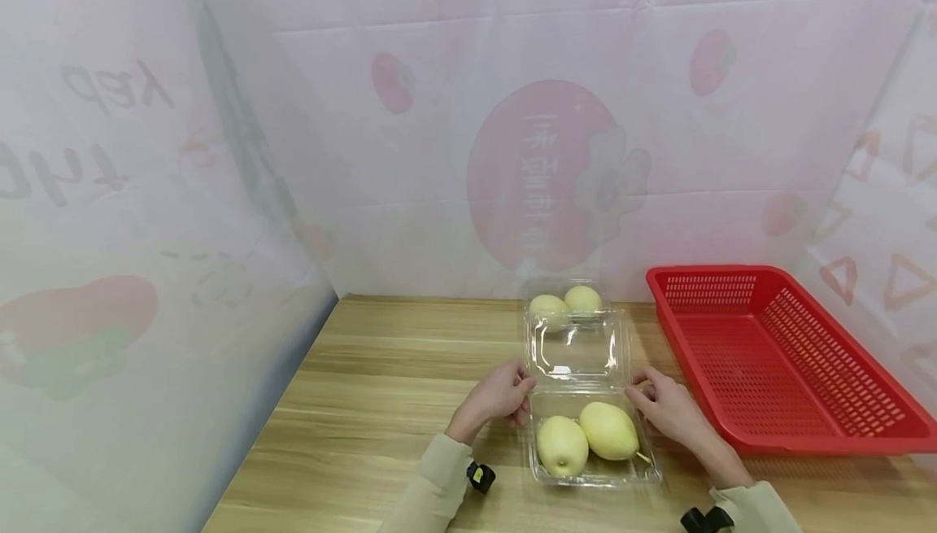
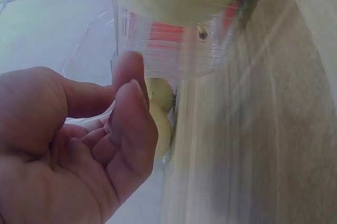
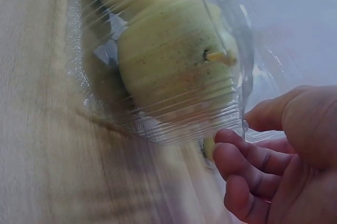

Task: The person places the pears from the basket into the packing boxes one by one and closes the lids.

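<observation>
A clear plastic clamshell box point(image 1: 586, 480) stands on the table with its lid point(image 1: 574, 350) swung back. Two pale yellow pears, a left one point(image 1: 562, 445) and a right one point(image 1: 609, 430), lie inside the base. My left hand point(image 1: 501, 393) pinches the box's left edge near the hinge, thumb and fingertips at the rim. On the opposite side my right hand point(image 1: 668, 409) pinches the right edge near the hinge. In the right wrist view, a stemmed pear point(image 3: 168, 58) shows through the ribbed wall, with the thumb and fingers of that hand point(image 3: 295, 155) at the corner.
Behind the lid, a second clear box point(image 1: 567, 282) holds two more pears point(image 1: 583, 299), against the back curtain point(image 1: 410, 216). At the right stands a red plastic basket point(image 1: 798, 443) with slotted walls. Wood-grain tabletop point(image 1: 351, 427) stretches to the left.
</observation>
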Demonstrator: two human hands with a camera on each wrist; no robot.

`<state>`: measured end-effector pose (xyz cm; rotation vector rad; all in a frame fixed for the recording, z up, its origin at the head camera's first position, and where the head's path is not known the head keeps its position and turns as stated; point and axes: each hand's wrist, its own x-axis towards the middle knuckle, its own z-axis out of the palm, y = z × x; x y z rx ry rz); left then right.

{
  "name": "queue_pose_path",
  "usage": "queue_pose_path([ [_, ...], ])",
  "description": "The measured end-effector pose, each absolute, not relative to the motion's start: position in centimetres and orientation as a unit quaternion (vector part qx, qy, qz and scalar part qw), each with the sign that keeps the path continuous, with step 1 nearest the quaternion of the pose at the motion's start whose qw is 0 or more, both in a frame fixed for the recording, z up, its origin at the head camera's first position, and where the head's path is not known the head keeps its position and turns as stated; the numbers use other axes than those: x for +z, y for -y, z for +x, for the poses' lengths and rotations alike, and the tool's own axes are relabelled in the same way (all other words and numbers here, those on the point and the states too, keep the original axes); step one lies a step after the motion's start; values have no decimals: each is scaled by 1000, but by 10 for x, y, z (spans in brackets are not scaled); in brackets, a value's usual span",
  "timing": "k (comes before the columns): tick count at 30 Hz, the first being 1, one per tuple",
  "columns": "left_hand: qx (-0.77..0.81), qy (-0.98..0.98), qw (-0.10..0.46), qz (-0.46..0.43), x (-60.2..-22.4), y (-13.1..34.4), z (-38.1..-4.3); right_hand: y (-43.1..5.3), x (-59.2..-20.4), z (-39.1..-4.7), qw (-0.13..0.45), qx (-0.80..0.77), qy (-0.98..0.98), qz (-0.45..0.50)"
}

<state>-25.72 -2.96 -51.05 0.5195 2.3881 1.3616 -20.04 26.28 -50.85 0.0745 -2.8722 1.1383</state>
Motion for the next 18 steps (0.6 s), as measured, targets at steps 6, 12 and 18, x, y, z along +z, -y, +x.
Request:
queue_pose_path([
  [6,481,-841,168,185,-508,30,-258,-265,-512,-202,26,383,923,29],
  [12,486,-838,168,182,-507,31,-259,-266,-514,-203,46,389,919,41],
  [18,482,-840,172,180,-506,32,-260,-265,-513,-202,51,396,916,42],
])
